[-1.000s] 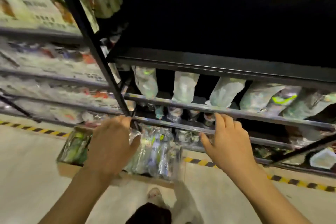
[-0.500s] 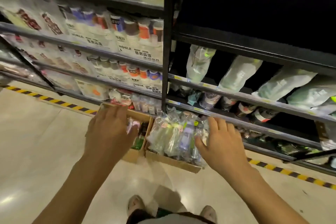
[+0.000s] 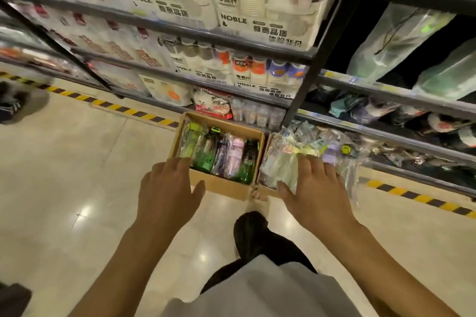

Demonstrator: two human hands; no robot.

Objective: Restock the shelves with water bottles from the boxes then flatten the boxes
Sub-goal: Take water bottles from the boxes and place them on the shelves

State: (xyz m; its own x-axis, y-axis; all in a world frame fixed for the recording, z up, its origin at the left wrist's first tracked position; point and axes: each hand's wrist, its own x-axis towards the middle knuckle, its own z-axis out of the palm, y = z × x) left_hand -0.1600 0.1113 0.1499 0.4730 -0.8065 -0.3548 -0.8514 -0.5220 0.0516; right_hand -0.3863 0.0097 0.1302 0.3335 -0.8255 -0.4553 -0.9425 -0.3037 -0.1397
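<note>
Two cardboard boxes stand on the floor against the shelving. The left box [image 3: 221,184] holds several wrapped water bottles [image 3: 226,158] in green, purple and dark colours. The right box [image 3: 265,188] is heaped with bottles in clear plastic wrap [image 3: 304,152]. My left hand [image 3: 167,188] hovers with spread fingers over the near left corner of the left box, holding nothing. My right hand [image 3: 315,189] hovers, fingers spread, over the wrapped bottles in the right box; whether it touches them I cannot tell.
Black metal shelving [image 3: 301,90] rises behind the boxes, stocked with paper cup packs [image 3: 262,20] at left and bagged bottles [image 3: 394,41] at right. Yellow-black tape [image 3: 422,198] marks the floor. Another person's shoe [image 3: 15,103] is at far left. My foot [image 3: 258,195] is just before the boxes.
The view has swung down and left from the shelf to the two boxes. Both hands dropped away from the shelf rail and now hover over the boxes.
</note>
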